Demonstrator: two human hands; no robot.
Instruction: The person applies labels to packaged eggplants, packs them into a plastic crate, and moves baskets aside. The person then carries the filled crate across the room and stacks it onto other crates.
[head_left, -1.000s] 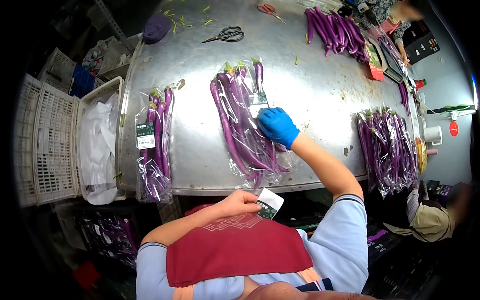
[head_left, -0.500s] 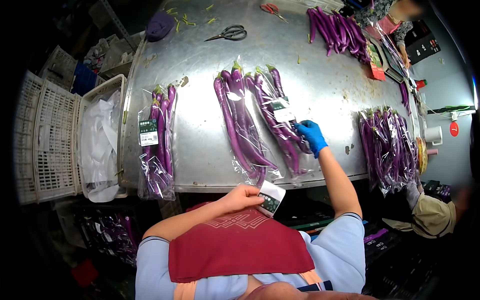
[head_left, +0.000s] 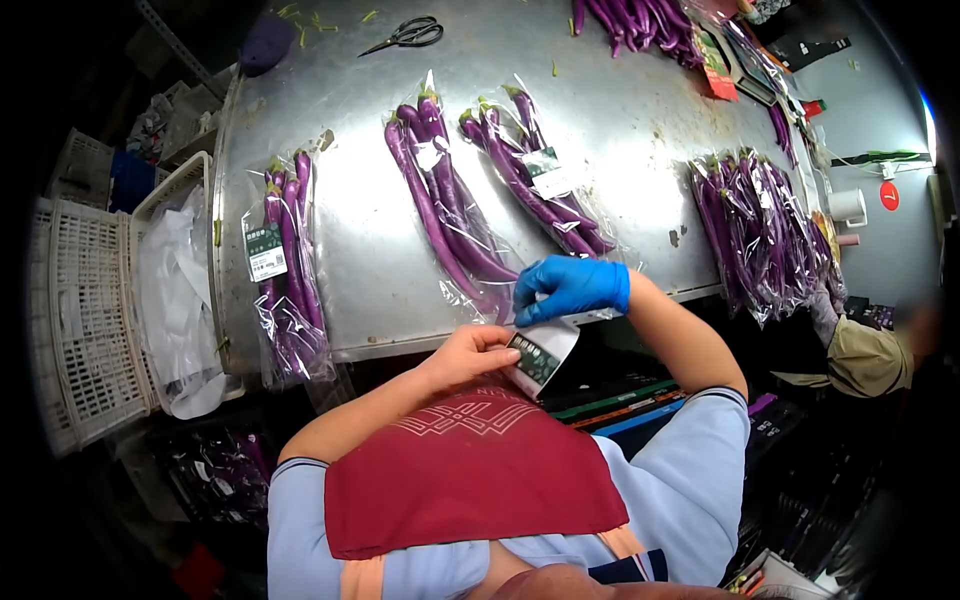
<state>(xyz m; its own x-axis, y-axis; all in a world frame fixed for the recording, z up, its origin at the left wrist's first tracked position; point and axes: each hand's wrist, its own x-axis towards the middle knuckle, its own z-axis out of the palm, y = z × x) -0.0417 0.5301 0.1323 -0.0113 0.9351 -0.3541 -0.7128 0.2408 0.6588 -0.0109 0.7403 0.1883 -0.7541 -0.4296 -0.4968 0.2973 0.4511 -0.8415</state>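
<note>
My bare left hand (head_left: 474,357) pinches a stack of green and white labels (head_left: 535,362) at the table's front edge. My right hand (head_left: 570,288), in a blue glove, has its fingers pressed together at the labels' top edge. Just beyond lies a bag of eggplants (head_left: 440,195) with no label showing. To its right, a second bag of eggplants (head_left: 530,175) bears a label (head_left: 547,172). A third labelled bag (head_left: 290,260) lies at the left of the metal table (head_left: 360,240).
Black scissors (head_left: 405,36) lie at the back. Many bagged eggplants (head_left: 762,235) are heaped at the right edge, with loose eggplants (head_left: 640,22) at the back right. White crates (head_left: 90,310) stand left. A co-worker's sleeve (head_left: 865,358) shows at the right.
My right hand has left the right bag, now apart from the middle one, and come back to the labels in my left hand. The view has shifted, and the red-handled scissors are out of sight.
</note>
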